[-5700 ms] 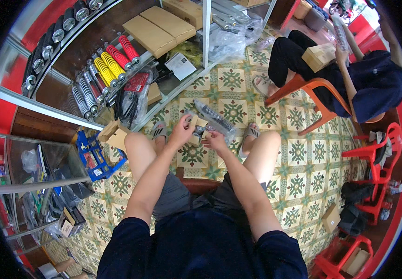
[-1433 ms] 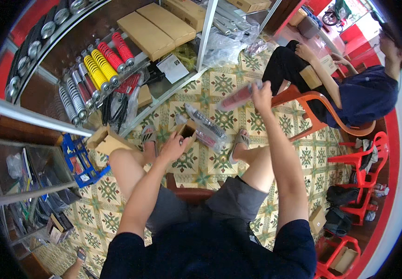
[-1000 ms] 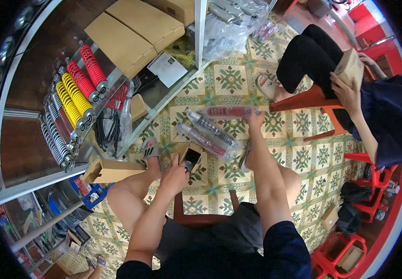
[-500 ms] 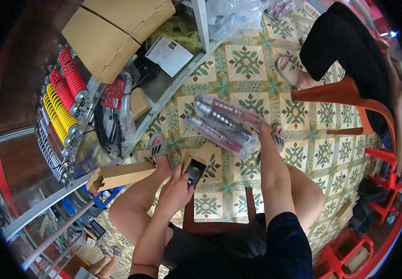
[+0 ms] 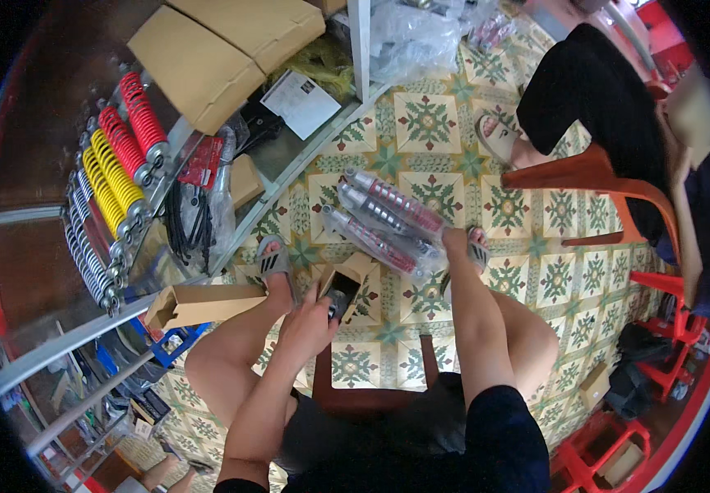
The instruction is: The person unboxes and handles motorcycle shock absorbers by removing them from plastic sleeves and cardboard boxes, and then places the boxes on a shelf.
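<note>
My left hand (image 5: 305, 330) is closed on a narrow cardboard box (image 5: 355, 267), which stands open-ended between my feet. Against its dark opening a grey and black cylindrical part (image 5: 337, 305) shows, partly covered by my fingers. My right hand (image 5: 456, 241) grips the near right end of a clear-plastic-wrapped shock absorber with a red spring (image 5: 404, 203). Beside it on the tiled floor lie a wrapped shock absorber with a dark spring (image 5: 375, 211) and another red one (image 5: 375, 240). The right fingertips are partly hidden.
Another long cardboard box (image 5: 207, 306) lies by my left leg. Red, yellow and white shock absorbers (image 5: 116, 189) stand in a row at the left, near large cartons (image 5: 198, 62) on a metal-framed glass case. A person in dark clothing (image 5: 589, 99) sits by an orange-brown chair (image 5: 568, 174).
The view has shifted slightly. The box in my left hand has tipped so its opening faces me more, and the grey part shows less. My right hand stays at the wrapped shock absorbers.
</note>
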